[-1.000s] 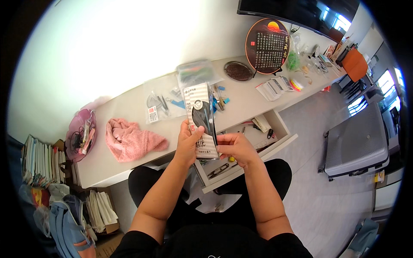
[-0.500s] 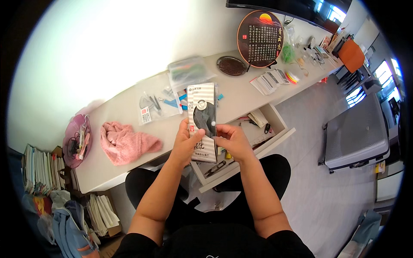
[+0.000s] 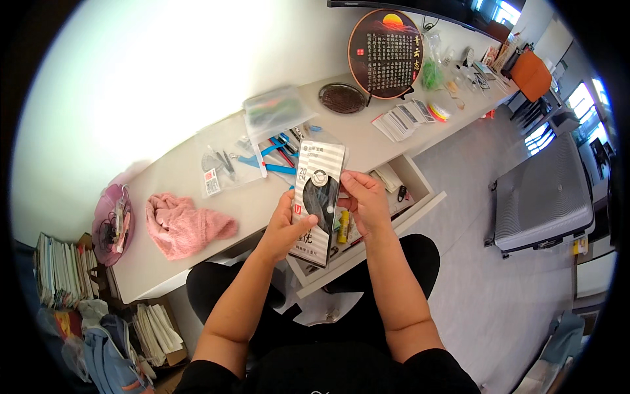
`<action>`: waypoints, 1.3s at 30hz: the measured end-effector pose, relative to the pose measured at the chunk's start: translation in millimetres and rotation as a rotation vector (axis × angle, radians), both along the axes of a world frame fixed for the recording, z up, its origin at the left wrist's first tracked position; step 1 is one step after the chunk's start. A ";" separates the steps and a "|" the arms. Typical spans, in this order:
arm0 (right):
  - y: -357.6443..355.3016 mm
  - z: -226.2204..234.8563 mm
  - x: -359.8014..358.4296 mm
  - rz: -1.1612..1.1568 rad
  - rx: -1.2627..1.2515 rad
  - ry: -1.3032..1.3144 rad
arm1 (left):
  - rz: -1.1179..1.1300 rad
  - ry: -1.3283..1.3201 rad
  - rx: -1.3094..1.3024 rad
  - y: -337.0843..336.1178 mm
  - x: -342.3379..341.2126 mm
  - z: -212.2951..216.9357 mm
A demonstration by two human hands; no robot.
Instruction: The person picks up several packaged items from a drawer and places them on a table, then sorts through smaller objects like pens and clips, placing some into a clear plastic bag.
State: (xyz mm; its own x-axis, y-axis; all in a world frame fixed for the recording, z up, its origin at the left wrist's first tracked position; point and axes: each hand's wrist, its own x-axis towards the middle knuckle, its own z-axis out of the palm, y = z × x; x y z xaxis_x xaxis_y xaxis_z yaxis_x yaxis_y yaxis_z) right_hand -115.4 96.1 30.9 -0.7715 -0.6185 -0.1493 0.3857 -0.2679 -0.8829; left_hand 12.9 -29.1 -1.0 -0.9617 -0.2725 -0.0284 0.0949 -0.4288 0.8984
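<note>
A: Fingers (image 3: 359,186) of right hand (image 3: 367,203) pinch the right edge of the flat striped grey-and-white retail pack with a dark item under clear plastic (image 3: 318,200); left hand (image 3: 285,226) wraps the left edge lower down, thumb on front. Both closed on it, no slack showing.

B: Where's the pack vs. everything else?

A: Held upright in the air, over the open white drawer (image 3: 394,197) and in front of the white tabletop (image 3: 262,203). Not touching either, as far as I can tell.

B: Tips for handling it well?

A: My take: keep the grip on the card edges, not the plastic window, so it doesn't buckle. Support from below w/ left, let right steer. Keep it tilted toward the face, away from glare.

B: Clutter nearby?

A: Yes. Pink crumpled cloth (image 3: 187,226) to the left, clear zip bags w/ small tools (image 3: 226,161) just behind, blue-handled tools (image 3: 279,154) beside those. Yellow tube (image 3: 343,226) in the drawer right under the pack. Dark round decorative fan w/ sunset picture (image 3: 386,52) well back.
</note>
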 end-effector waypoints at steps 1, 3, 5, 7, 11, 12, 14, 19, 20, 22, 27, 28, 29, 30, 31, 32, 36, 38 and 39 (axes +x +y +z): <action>1.9 -1.4 -1.3 0.001 -0.013 -0.032 | -0.008 -0.004 -0.022 0.7 -0.4 -1.2; 3.4 -3.0 0.4 -0.020 0.002 -0.042 | -0.028 -0.056 -0.010 5.9 -2.7 -0.1; -0.7 0.7 9.1 -0.042 0.078 0.034 | -0.050 -0.063 -0.154 9.9 -5.6 -1.7; -9.5 9.6 24.4 -0.053 0.214 0.190 | -0.066 -0.026 -0.453 12.1 -6.7 -6.6; -11.3 -3.4 15.6 -0.010 0.233 0.429 | -0.039 -0.136 -0.270 21.0 -12.2 8.0; -6.8 -2.8 1.8 0.044 0.248 0.328 | -0.022 -0.118 -0.199 19.8 -11.3 13.1; 9.3 -17.9 -32.2 0.137 0.386 0.375 | -0.056 -0.206 -0.127 18.4 -12.5 25.8; 45.0 -114.2 -91.5 0.737 1.505 1.063 | -0.231 -0.367 -0.326 33.8 -28.0 5.7; 47.9 -137.9 -95.8 0.823 1.528 1.084 | -0.276 -0.403 -0.301 39.9 -33.3 -1.3; 57.1 -219.9 -115.5 0.813 1.434 1.176 | -0.319 -0.416 -0.273 48.8 -43.9 -18.0; 40.4 -151.5 -92.3 1.016 1.528 1.140 | -0.299 -0.482 -0.163 43.6 -40.0 -52.2; 39.3 -134.6 -89.5 1.075 1.591 1.100 | -0.288 -0.503 -0.173 43.8 -40.1 -46.9; 37.7 -122.2 -88.3 1.137 1.648 1.065 | -0.269 -0.526 -0.183 43.2 -38.8 -36.7; 37.7 -114.9 -88.1 1.224 1.650 1.069 | -0.249 -0.548 -0.193 42.8 -37.7 -31.0; 40.0 -118.0 -88.6 1.177 1.638 1.091 | -0.240 -0.548 -0.173 42.0 -37.5 -36.6; 40.8 -120.1 -88.4 1.125 1.623 1.119 | -0.227 -0.547 -0.158 38.9 -37.8 -41.4; 54.7 -109.1 -86.4 0.792 1.400 1.423 | -0.223 -0.486 -0.075 34.4 -34.6 -40.3; 63.4 -87.8 -90.2 0.634 1.203 1.395 | -0.180 -0.398 -0.106 38.0 -32.8 -22.2; 66.8 -76.0 -92.0 0.557 1.106 1.379 | -0.159 -0.351 -0.120 38.5 -32.5 -15.0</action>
